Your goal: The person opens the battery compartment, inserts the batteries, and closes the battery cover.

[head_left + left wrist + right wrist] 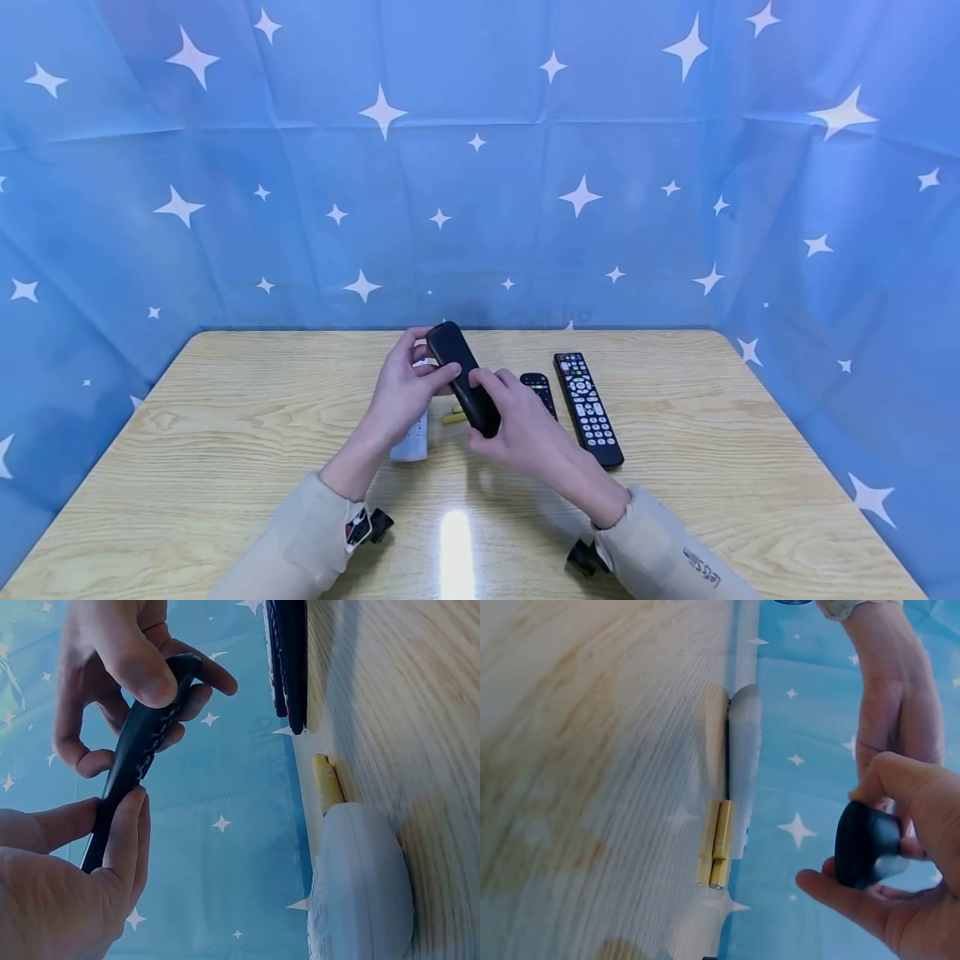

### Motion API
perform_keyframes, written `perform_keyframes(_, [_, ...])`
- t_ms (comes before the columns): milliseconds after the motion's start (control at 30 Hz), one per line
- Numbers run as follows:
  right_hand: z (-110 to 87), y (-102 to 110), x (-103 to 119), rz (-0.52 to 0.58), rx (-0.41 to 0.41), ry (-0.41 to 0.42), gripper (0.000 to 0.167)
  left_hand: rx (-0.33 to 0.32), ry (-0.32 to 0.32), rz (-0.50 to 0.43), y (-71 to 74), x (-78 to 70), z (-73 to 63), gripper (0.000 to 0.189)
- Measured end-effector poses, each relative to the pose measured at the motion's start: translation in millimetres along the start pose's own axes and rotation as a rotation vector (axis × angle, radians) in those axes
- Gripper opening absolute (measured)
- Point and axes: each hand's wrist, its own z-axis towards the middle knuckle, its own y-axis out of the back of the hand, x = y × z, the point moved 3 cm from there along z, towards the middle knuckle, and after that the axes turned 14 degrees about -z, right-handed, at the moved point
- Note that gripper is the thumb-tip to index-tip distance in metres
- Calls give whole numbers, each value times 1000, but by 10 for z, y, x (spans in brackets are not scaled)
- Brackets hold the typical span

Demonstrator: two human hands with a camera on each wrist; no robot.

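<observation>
Both hands hold a black remote control [459, 367] tilted above the table, its smooth, plain side toward the head view. The left hand [405, 387] pinches the far part between thumb and fingers. On the near end, the right hand [521, 421] grips with its thumb and curled fingers. Buttons on the underside show edge-on along the remote [146, 739] in the left wrist view. Beneath the hands lie yellow cylindrical batteries [724, 832], partly covered in the head view. A white remote [410, 442] lies under the left hand, partly hidden by it.
A long black remote [588, 408] lies buttons up to the right of the hands. Beside it is a smaller black remote [538, 387], partly hidden by the right hand. The wooden table [247, 433] ends at a blue star-patterned cloth [465, 183].
</observation>
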Motion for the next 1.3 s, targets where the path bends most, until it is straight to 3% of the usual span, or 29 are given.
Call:
perform_keyframes(467, [-1,-14,-4,86,-20,-25,59,-27,-1,12,0,-6,4,55])
perform_keyframes(800, [16,14,9,59,-106,-14,33,-42,6,22,30,-1,-9,55])
perform_keyframes(1033, [19,1,22,45,-131,10,30,-51,-10,25,29,21,3,55])
perform_keyframes(1300, [24,10,26,102,-140,19,29,-60,-19,26,46,43,3,55])
